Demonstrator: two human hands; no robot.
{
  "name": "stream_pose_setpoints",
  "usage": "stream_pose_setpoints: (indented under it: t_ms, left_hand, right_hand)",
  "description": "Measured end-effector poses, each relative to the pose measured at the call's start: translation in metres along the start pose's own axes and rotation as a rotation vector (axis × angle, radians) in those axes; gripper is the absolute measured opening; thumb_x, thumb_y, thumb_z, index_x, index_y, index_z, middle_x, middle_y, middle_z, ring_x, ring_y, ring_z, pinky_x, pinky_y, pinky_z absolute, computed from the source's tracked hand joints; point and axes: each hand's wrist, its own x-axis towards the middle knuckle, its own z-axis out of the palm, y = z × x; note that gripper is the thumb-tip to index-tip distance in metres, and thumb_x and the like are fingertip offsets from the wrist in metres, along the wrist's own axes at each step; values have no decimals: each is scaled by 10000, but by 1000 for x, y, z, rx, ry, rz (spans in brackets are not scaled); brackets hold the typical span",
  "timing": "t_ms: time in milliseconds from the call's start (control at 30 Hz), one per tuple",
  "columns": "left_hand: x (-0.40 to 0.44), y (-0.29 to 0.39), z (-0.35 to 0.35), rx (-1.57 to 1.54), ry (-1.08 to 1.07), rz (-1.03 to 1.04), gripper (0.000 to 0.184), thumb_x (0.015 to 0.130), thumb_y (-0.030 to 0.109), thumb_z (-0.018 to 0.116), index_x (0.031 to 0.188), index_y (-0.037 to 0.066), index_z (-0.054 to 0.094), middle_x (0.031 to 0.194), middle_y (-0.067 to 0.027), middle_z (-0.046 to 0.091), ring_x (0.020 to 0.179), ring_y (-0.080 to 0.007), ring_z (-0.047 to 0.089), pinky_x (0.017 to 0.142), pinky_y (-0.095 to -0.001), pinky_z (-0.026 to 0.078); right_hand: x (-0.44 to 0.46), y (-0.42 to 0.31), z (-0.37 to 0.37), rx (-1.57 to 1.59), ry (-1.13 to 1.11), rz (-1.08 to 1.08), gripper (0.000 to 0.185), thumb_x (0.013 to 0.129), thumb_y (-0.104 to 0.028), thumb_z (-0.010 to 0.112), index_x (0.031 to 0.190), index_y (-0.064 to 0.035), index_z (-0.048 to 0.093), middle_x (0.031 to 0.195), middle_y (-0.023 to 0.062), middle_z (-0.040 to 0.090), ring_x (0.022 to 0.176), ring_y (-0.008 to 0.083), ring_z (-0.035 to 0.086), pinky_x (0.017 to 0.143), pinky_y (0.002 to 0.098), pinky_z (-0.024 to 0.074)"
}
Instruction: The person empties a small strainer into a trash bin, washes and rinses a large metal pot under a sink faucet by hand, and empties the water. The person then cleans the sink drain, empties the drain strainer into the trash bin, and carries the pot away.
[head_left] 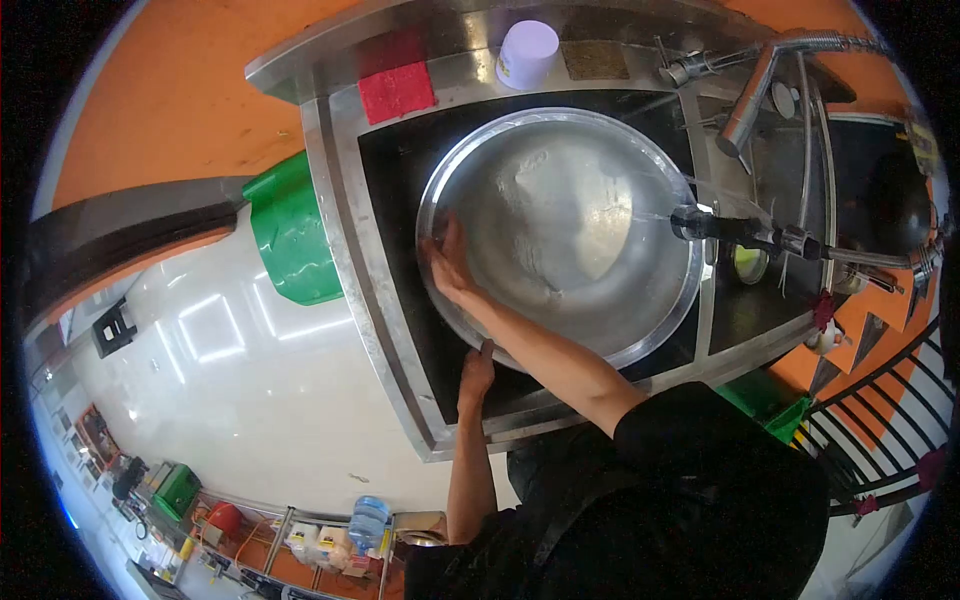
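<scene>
A large round metal basin sits in the dark sink, with some water in its bottom. My right hand reaches across and grips the basin's left rim, thumb inside, the other fingers partly hidden over the outer side. Lower down, my left hand holds the near-left edge from outside. Its thumb lies at the rim and its remaining fingers are out of sight under the basin. A black spray nozzle points over the basin's right rim, with a thin stream of water coming from it.
On the sink's back ledge are a red cloth, a lilac tub and a brown scouring pad. A metal faucet stands at right. Left of the sink is a green bin; black railings curve at lower right.
</scene>
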Motion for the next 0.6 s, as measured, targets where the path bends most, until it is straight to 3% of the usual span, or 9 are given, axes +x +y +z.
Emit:
stream_pose_setpoints:
  t_ms: [100, 167, 200, 300, 367, 467, 600]
  left_hand:
    - [1, 1, -1, -63, 70, 7, 540, 1011, 412, 457, 1085, -100, 610, 1038, -388, 599, 1076, -547, 537, 923, -513, 418]
    - [2, 8, -5, -153, 43, -137, 554, 1003, 418, 467, 1068, -110, 619, 1054, -394, 597, 1097, -549, 528, 939, -506, 418]
    - [3, 11, -7, -197, 30, -207, 561, 999, 422, 472, 1060, -115, 624, 1062, -397, 596, 1108, -551, 523, 946, -503, 418]
    - [9, 0, 1, -318, 68, -119, 563, 997, 417, 474, 1064, -123, 620, 1065, -396, 597, 1110, -555, 523, 951, -503, 418]
    - [8, -5, 3, -165, 48, -137, 523, 1006, 398, 464, 1107, -91, 622, 1041, -390, 603, 1099, -543, 540, 949, -504, 420]
    - [10, -19, 7, -20, 35, 32, 446, 1023, 353, 430, 1168, -21, 624, 988, -379, 608, 1052, -524, 573, 918, -519, 439]
    - [30, -69, 33, 186, 3, 166, 383, 1039, 300, 377, 1195, 55, 626, 934, -371, 597, 981, -504, 601, 846, -547, 466]
  right_hand:
    - [12, 3, 8, -33, 25, 34, 834, 960, -310, 541, 1559, 7, 55, 1540, 299, 204, 1424, 435, 236, 1183, 458, 203]
    - [19, -2, 11, -20, 31, 148, 860, 939, -308, 559, 1566, -16, 49, 1549, 287, 205, 1421, 431, 236, 1174, 460, 212]
    - [27, -4, 14, 42, 35, 193, 882, 920, -338, 544, 1572, -37, 32, 1563, 294, 179, 1435, 447, 203, 1178, 488, 179]
    - [40, -16, 14, 216, 43, 304, 933, 882, -410, 505, 1583, -85, -18, 1597, 305, 112, 1466, 483, 116, 1187, 546, 97]
    - [43, -41, 2, 317, 50, 336, 944, 880, -433, 485, 1584, -100, -47, 1605, 301, 87, 1475, 493, 76, 1189, 550, 67]
    - [50, -35, 0, 326, 44, 279, 966, 886, -420, 516, 1581, -110, -79, 1605, 313, 52, 1477, 499, 63, 1194, 552, 79]
    - [35, -6, 4, 12, -97, 360, 999, 887, -411, 567, 1579, -130, -96, 1594, 335, 25, 1468, 517, 84, 1193, 570, 102]
